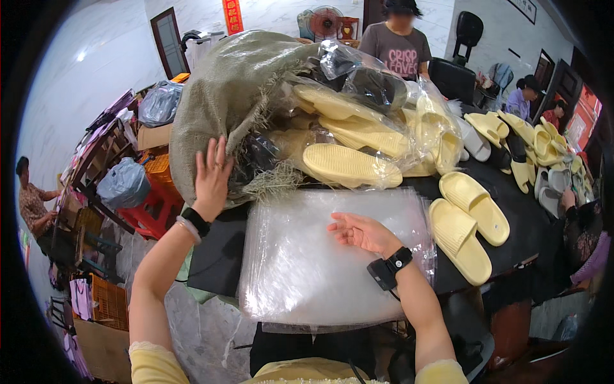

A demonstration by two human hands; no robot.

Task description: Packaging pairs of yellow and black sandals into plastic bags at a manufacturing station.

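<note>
1. My left hand (211, 171) is raised, fingers spread and flat against the side of one big burlap sack (224, 96). It grips nothing; it only presses on the cloth.
2. The sack lies tipped on the black table (214, 256), its mouth facing right. Bagged yellow slippers (348, 165) spill from it; I count about four yellow soles plainly, plus a dark pair (374, 86) in its own clear bag. More are hidden behind the plastic, so I cannot give a total.
3. One stack of clear plastic bags (307, 275) lies flat on the table right in front of me, just below the sack's mouth.
4. My right hand (359, 232) hovers over that stack, palm turned up, fingers loosely open and pointing left, holding nothing.
5. Two loose yellow slippers (470, 224) lie side by side just right of the stack.
6. Farther right, many more slippers (524, 137) cover the table, too crowded to count.
</note>
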